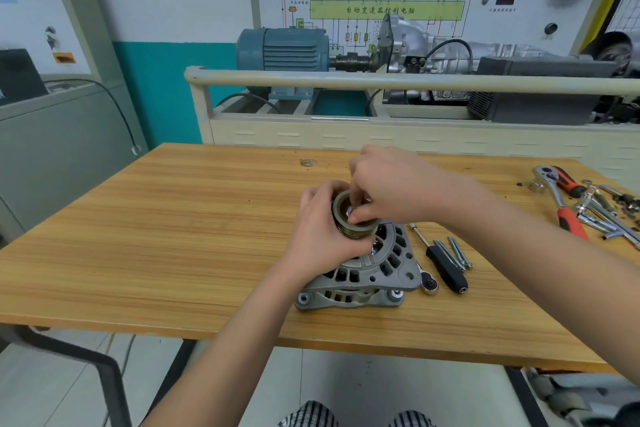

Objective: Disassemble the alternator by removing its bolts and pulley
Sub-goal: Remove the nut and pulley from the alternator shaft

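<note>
Two hands, left hand (322, 232) gripping pulley (349, 218)

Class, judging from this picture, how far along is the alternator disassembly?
Done: three long silver bolts lie on the wooden table. In hand: left hand grips the grooved metal pulley; right hand fingers its centre. Left: pulley still sits on the grey cast alternator.

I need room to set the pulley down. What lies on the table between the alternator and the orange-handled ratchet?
In the head view, a black-handled driver and long bolts lie between the alternator and the orange-handled ratchet.
</note>
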Demonstrator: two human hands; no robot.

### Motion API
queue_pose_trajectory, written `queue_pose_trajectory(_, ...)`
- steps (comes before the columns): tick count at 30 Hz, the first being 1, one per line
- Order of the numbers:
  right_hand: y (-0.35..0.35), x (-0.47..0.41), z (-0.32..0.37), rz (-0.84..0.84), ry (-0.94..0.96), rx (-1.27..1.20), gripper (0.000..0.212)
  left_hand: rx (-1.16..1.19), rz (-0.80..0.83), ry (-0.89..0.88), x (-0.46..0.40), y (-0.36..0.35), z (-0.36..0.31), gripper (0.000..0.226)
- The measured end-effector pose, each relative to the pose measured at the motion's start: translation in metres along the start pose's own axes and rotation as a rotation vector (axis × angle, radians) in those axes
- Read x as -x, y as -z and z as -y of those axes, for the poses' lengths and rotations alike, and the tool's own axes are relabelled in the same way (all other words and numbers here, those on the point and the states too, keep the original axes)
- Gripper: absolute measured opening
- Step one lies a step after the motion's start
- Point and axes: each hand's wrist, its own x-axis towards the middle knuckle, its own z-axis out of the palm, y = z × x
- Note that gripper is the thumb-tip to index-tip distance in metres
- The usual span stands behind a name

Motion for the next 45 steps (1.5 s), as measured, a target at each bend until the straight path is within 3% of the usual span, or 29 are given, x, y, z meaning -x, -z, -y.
queue_pose_trajectory(4, 0.001, -0.001, 0.002, 0.016, 0.047, 0.05, 0.024, 0.015, 0.019, -0.009, 0.001, 0.001, 0.0, 0.057)
queue_pose_trajectory(9, 0.007, -0.003, 0.001, 0.072, 0.075, -0.096, 0.024, 0.014, 0.007, 0.004, 0.0, 0.0, 0.001, 0.062)
queue_pose_trajectory(13, 0.01, 0.0, -0.004, 0.013, 0.025, -0.234, 0.02, 0.002, -0.023, -0.001, -0.001, 0.0, 0.002, 0.065)
queue_pose_trajectory(17, 0.005, 0.0, -0.005, 0.014, -0.069, -0.096, 0.028, -0.007, -0.048, 0.001, -0.001, -0.001, 0.004, 0.067)
queue_pose_trajectory(21, -0.002, -0.002, 0.003, -0.022, -0.013, 0.069, 0.025, 0.003, -0.039, 0.003, 0.0, -0.001, 0.004, 0.064)
queue_pose_trajectory(26, 0.004, -0.004, 0.0, 0.044, 0.045, -0.064, 0.021, 0.026, -0.022, 0.0, 0.0, 0.0, 0.004, 0.058)
queue_pose_trajectory(30, 0.009, -0.002, -0.006, -0.01, -0.002, -0.235, 0.01, 0.057, -0.002, 0.001, 0.001, 0.001, 0.004, 0.058)
queue_pose_trajectory(38, -0.006, -0.002, -0.001, -0.017, -0.048, -0.036, 0.021, 0.059, 0.033, -0.006, 0.002, 0.002, 0.001, 0.058)
queue_pose_trajectory(45, -0.006, -0.002, -0.003, -0.027, -0.07, -0.111, 0.016, 0.033, -0.002, 0.024, 0.0, 0.001, 0.005, 0.067)
